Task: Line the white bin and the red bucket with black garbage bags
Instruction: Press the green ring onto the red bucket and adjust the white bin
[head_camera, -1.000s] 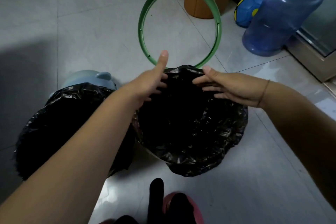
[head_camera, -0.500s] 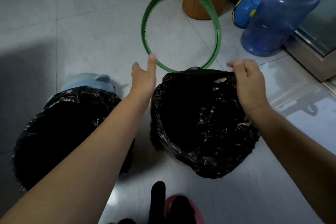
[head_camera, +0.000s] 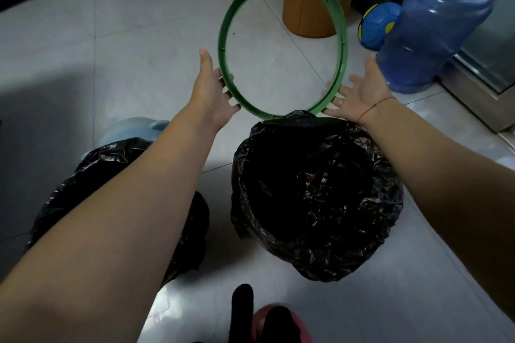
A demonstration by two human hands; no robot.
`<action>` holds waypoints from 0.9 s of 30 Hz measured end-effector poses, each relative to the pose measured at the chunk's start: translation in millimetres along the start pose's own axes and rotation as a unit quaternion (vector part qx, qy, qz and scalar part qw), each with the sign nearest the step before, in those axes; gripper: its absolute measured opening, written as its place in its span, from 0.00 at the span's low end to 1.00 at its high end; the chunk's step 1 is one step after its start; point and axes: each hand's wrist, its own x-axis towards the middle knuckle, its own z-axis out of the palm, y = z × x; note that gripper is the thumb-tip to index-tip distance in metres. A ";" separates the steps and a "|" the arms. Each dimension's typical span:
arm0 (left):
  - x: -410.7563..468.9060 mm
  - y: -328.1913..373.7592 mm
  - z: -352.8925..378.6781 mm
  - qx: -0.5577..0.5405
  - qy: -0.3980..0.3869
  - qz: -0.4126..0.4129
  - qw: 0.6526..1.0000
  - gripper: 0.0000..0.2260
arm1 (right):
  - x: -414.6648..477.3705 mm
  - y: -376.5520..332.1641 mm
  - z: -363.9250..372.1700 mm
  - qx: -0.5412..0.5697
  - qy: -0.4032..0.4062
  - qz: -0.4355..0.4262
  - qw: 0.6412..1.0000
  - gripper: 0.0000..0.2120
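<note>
Two containers stand on the tiled floor, each covered by a black garbage bag. The left bag (head_camera: 106,164) sits over a pale bin (head_camera: 131,127), partly hidden by my left forearm. The right bag (head_camera: 317,198) hangs open and wraps its container completely, so the container's colour does not show. Beyond it lies a green plastic ring (head_camera: 282,44). My left hand (head_camera: 211,92) touches the ring's lower left edge with fingers spread. My right hand (head_camera: 362,92), palm open, touches its lower right edge.
A big blue water jug (head_camera: 434,30) stands at the right beside a metal door frame (head_camera: 473,97). An orange round stool (head_camera: 312,8) and a blue-yellow ball (head_camera: 376,25) sit behind the ring. A foot in a black sock and pink slipper (head_camera: 278,323) is at the bottom edge.
Both hands left the rim of the right bag, spread apart and reached forward to the two sides of the green ring. The bag now hangs open untouched.
</note>
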 end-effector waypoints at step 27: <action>-124.7 -117.8 -33.3 0.310 0.102 0.108 0.939 0.27 | -121.6 75.2 -82.5 -0.380 0.020 -0.073 0.922 0.33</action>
